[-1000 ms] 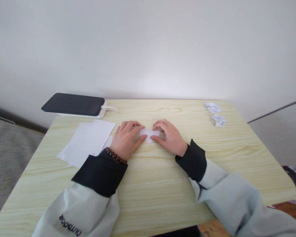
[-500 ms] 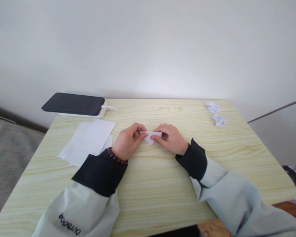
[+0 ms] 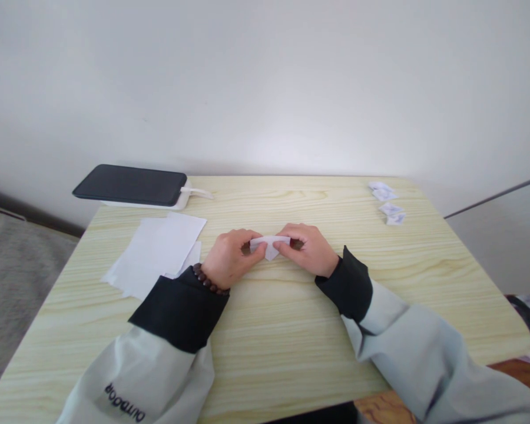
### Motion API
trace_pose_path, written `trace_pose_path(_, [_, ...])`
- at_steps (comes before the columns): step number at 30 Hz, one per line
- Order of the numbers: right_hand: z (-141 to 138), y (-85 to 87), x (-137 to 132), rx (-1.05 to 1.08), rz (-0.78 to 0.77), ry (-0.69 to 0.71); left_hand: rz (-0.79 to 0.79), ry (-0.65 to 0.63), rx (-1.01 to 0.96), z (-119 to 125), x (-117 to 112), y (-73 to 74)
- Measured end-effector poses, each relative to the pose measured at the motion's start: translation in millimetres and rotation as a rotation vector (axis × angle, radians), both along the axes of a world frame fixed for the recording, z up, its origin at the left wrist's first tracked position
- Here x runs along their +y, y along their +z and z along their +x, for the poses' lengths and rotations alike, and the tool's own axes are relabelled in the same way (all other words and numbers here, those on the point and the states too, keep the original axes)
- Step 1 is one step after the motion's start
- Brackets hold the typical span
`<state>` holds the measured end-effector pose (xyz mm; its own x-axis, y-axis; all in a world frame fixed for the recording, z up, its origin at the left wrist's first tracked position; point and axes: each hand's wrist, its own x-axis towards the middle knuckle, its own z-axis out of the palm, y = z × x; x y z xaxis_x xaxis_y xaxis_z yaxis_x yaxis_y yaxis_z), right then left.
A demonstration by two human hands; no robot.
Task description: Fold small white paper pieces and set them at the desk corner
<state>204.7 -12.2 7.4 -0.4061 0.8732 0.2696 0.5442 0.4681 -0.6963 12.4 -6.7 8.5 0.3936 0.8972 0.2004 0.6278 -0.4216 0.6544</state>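
Note:
A small folded piece of white paper (image 3: pixel 270 249) is held between both hands above the middle of the table. It has a straight upper edge and a point hanging down toward me. My left hand (image 3: pixel 232 254) pinches its left end between thumb and fingers. From the other side, my right hand (image 3: pixel 308 248) grips the right end, its thumb pressed on the front. The fingers behind the paper are partly hidden. Beside my left hand lies a stack of loose white paper sheets (image 3: pixel 159 247).
A black phone (image 3: pixel 130 184) rests on a white block with a white cable (image 3: pixel 201 192) at the back left. Several small folded papers (image 3: pixel 392 213) lie at the back right. The pale wood-grain table (image 3: pixel 274 341) meets a white wall (image 3: pixel 265 88) behind.
The left fingers have shifted slightly and come down behind the paper. The paper's upper edge now bows a little, and its lower point shows more plainly between the thumbs.

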Motion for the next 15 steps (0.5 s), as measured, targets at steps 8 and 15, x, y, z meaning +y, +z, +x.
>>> trace_pose_path(8, [14.3,0.7,6.0,0.06,-0.07,0.116,-0.27,-0.075,-0.11,-9.7,7.9,1.4])
trace_pose_path(15, [23.1,1.6,11.3,0.047,-0.09,0.198,-0.332,-0.104,-0.16,-10.6,10.4,2.6])
